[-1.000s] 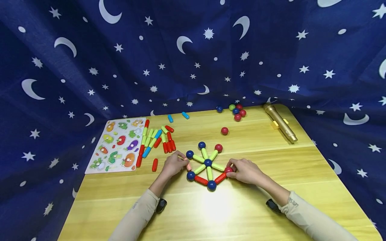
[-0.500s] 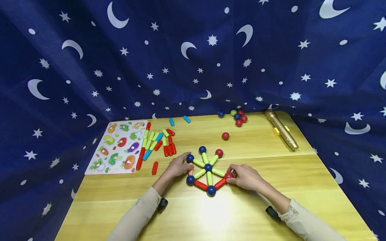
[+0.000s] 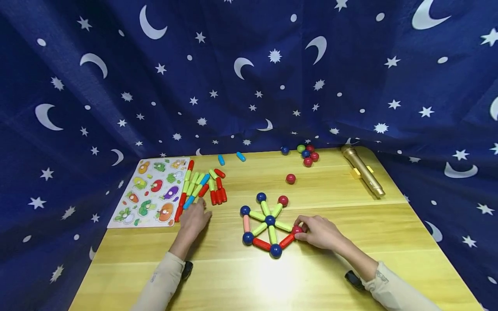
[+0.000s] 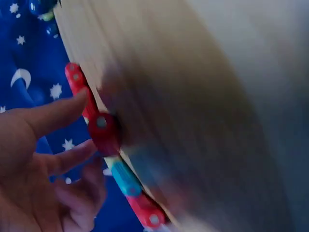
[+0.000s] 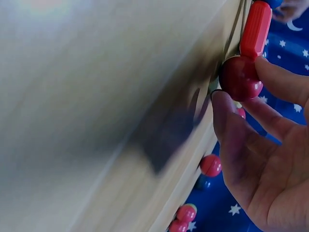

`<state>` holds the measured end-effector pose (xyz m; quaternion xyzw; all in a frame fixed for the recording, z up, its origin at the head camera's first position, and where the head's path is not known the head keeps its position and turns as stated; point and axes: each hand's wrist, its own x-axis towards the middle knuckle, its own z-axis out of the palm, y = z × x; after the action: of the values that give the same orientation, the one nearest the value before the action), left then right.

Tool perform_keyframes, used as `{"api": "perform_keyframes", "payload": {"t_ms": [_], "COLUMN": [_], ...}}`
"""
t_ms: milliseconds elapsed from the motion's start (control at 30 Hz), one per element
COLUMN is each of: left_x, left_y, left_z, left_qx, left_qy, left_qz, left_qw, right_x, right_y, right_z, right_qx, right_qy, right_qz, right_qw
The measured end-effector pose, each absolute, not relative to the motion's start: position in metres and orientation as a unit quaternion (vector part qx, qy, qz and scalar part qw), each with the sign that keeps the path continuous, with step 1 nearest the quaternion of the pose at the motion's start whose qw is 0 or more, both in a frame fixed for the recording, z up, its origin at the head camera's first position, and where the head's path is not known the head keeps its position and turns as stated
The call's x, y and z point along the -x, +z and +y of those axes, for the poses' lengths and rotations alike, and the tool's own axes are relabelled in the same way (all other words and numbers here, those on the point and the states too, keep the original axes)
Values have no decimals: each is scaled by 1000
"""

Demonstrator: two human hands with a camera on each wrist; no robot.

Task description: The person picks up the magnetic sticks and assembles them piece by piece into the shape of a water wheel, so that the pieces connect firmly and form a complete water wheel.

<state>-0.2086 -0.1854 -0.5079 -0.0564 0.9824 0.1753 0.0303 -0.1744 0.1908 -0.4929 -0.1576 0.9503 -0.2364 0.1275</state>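
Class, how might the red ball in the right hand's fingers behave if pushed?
The red ball would probably not roll freely: a red stick meets it and the right hand holds it. Its glossy highlights suggest a smooth, perhaps slippery surface. It looks rigid, its round outline undented.

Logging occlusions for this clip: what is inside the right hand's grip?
The right hand holds a red ball, with a red stick meeting it. In the right wrist view much of the ball shows; the patches the hand touches are covered.
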Motion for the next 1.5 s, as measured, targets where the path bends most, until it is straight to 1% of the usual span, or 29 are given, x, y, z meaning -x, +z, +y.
{"api": "perform_keyframes", "payload": {"t_ms": [100, 200, 300, 433, 600, 733, 833, 1000, 1233, 1500], "left_x": [203, 199, 200, 212, 232, 242, 245, 248, 248, 243], "left_y": [-507, -507, -504, -501, -503, -506, -509, -512, -511, -511], "left_z": [-203, -206, -195, -166, -132, -117, -109, -100, -97, -95], "left_qx": [67, 53, 36, 12, 7, -2, -24, -61, -97, -126], "left_qy": [147, 153, 193, 281, 378, 401, 387, 352, 325, 300], "left_qz": [985, 984, 979, 959, 926, 915, 920, 931, 931, 928], "left_qw": [57, 71, 55, 19, 7, 32, 58, 77, 136, 183], "right_x": [176, 179, 182, 184, 184, 183, 182, 180, 179, 178], "right_y": [-492, -491, -491, -491, -491, -491, -489, -489, -491, -491], "right_z": [196, 200, 202, 198, 192, 190, 191, 193, 193, 191], "right_qx": [159, 166, 177, 176, 175, 174, 171, 158, 156, 156], "right_qy": [-226, -218, -211, -204, -199, -195, -194, -194, -195, -199], "right_qz": [953, 956, 956, 958, 960, 961, 962, 964, 964, 963], "right_qw": [121, 108, 97, 93, 90, 90, 91, 90, 92, 90]}}
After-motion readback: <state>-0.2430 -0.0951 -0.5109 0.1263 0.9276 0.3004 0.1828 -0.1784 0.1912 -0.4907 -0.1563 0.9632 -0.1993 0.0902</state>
